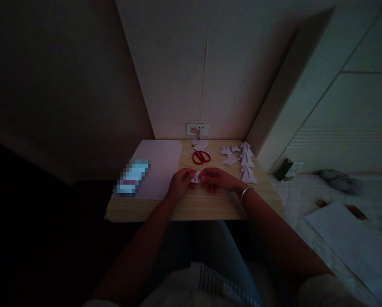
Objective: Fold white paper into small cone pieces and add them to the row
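Between my two hands, just above the small wooden table (203,209), is a little folded piece of white paper (196,177). My left hand (182,184) pinches its left side. The fingers of my right hand (217,178) close on its right side; a bracelet circles that wrist. Beyond the hands lie red-handled scissors (201,157), their blades over white paper scraps (201,146). Right of them are several small folded paper pieces (229,154) and a column of stacked folded paper trees (247,162). The fold details of the held paper are too small to make out.
White paper sheets (161,155) cover the table's left side, with a blurred-out phone-like screen (132,178) on top. A wall socket (197,129) with a plug sits behind the table. At right, a bed (293,200) holds a large white sheet (351,243) and a grey cloth-like bundle (339,181).
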Action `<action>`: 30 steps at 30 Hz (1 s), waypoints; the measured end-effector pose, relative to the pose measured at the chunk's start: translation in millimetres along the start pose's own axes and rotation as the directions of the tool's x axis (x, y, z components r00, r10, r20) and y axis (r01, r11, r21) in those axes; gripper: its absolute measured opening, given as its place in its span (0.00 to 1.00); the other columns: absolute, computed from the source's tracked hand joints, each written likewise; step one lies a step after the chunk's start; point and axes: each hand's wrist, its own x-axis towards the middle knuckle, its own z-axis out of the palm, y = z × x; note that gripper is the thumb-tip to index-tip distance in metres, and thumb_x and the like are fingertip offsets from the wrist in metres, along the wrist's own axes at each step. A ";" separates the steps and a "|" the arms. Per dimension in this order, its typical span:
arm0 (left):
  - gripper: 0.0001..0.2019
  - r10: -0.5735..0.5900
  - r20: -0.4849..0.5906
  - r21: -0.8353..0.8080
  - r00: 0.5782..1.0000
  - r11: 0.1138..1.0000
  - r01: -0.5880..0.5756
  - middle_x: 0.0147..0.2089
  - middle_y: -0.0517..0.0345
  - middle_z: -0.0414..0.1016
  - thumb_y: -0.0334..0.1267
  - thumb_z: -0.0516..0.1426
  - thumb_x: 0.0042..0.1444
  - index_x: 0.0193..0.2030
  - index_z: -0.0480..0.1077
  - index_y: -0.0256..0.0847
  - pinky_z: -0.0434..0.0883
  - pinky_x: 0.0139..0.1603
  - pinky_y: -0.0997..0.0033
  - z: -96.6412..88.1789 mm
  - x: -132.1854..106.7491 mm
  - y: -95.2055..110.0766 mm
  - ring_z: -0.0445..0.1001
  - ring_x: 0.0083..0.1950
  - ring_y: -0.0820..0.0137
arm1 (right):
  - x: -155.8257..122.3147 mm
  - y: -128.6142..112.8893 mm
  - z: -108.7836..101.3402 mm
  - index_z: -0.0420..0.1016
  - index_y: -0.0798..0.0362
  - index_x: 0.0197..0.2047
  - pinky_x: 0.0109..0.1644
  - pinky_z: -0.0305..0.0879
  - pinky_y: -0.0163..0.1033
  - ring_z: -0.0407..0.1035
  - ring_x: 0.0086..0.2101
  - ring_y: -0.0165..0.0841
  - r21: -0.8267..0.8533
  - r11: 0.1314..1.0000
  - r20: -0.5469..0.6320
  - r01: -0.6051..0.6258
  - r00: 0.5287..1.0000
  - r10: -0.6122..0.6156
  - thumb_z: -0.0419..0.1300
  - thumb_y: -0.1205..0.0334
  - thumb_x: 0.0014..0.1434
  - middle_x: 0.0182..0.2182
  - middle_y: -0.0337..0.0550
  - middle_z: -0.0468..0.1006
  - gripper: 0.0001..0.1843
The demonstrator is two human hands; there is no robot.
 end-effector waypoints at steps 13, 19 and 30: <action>0.13 -0.004 0.034 -0.160 0.999 0.987 0.009 0.29 0.63 0.71 0.41 0.62 0.44 0.36 0.68 0.38 0.74 0.37 0.68 1.0 -0.7 -1.0 0.73 0.31 0.74 | 3.3 18.1 17.5 0.65 0.52 0.33 0.20 0.61 0.30 0.63 0.19 0.25 0.036 0.982 -0.314 0.186 0.935 -0.166 0.57 0.50 0.55 0.23 0.34 0.71 0.13; 0.13 -0.013 0.055 -0.217 0.998 0.976 0.024 0.34 0.61 0.73 0.40 0.62 0.44 0.36 0.67 0.38 0.73 0.42 0.68 2.3 -1.1 1.5 0.72 0.37 0.74 | -0.2 22.1 23.8 0.70 0.52 0.35 0.29 0.63 0.34 0.65 0.24 0.28 -0.382 0.888 -0.403 0.254 0.819 -0.408 0.54 0.54 0.59 0.25 0.38 0.73 0.10; 0.14 -0.034 0.052 -0.271 0.998 0.962 0.047 0.33 0.62 0.72 0.41 0.62 0.44 0.36 0.67 0.39 0.74 0.41 0.68 3.1 -1.4 0.9 0.72 0.35 0.75 | -3.9 19.9 30.4 0.70 0.51 0.41 0.37 0.65 0.38 0.69 0.31 0.32 -0.631 0.743 -0.400 0.222 0.727 -0.558 0.52 0.58 0.61 0.33 0.44 0.75 0.09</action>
